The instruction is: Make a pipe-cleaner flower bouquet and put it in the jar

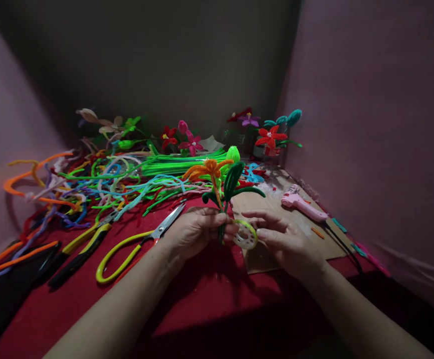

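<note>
My left hand [201,230] is closed in a pinch around the green stems of a pipe-cleaner flower. The orange flower [211,170] points up, with dark green leaves [233,180] beside it. Right of those stems is a small tape roll [245,234] with a yellow-green rim, close to the left fingertips. My right hand [290,242] has its fingers apart at the roll's right edge; whether they press on it is hard to tell. Yellow-handled scissors [142,244] lie left of my left hand, blades slightly apart.
Pliers [86,249] lie farther left, near a tangle of coloured pipe cleaners [101,184]. A pink glue gun [303,204] rests on cardboard [295,227] at right, its cord trailing forward. Finished flowers [190,143] stand along the back. A wall [374,129] bounds the right side.
</note>
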`<state>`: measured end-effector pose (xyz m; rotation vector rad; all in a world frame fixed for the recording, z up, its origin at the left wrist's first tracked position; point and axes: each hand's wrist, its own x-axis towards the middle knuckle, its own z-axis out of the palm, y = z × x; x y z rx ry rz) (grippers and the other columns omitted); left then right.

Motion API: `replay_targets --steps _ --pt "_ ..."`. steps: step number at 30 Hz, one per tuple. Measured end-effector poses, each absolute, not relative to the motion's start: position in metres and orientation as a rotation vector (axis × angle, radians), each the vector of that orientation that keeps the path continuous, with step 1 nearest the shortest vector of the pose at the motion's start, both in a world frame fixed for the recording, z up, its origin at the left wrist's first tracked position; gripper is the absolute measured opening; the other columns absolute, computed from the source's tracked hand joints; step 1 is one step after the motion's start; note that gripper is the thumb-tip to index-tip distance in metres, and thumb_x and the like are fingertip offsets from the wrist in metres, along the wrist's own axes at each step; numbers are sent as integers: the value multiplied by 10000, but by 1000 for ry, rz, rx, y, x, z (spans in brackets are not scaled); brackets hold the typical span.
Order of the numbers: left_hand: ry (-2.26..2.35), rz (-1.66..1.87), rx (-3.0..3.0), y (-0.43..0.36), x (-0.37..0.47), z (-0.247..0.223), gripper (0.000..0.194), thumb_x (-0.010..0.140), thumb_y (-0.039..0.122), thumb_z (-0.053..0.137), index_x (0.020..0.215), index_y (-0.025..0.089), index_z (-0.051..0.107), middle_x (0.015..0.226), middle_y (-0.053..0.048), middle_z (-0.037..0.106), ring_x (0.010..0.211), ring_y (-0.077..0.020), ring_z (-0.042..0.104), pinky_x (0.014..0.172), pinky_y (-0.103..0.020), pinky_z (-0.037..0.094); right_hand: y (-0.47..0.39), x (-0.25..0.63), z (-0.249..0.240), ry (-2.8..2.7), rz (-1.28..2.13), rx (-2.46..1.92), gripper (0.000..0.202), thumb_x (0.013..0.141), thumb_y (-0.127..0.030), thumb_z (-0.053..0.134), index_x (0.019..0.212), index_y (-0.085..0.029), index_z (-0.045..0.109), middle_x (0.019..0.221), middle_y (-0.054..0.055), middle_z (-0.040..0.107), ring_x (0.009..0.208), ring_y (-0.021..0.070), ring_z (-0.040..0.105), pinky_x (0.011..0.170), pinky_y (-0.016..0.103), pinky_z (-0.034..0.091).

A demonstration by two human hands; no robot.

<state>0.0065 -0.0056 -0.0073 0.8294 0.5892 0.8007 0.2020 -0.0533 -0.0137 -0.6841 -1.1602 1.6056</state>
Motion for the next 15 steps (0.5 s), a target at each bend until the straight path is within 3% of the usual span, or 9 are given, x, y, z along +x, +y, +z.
replay_targets --steps 7,10,15 --pt "632 757 864 -7 10 -5 129 648 168 690 709 61 652 671 -98 652 628 -176 604 666 -328 459 -53 185 -11 -935 1756 -648 123 737 -198 636 839 -198 703 791 46 707 769 172 663 786 316 480" --pt "688 783 919 -8 11 -4 146 651 177 685 731 57 664 682 -109 659 645 -198 619 641 -323 455 -51 185 -12 -966 1723 -712 137 746 -247 636 850 -196 708 746 35 696 673 147 647 736 303 487" --pt "809 853 1038 -12 14 -2 171 690 214 653 745 53 664 684 -122 666 589 -177 607 633 -316 450 -48 192 0 -1260 1340 -1017 157 769 -306 621 762 -182 716 633 -4 641 643 110 588 643 219 442"
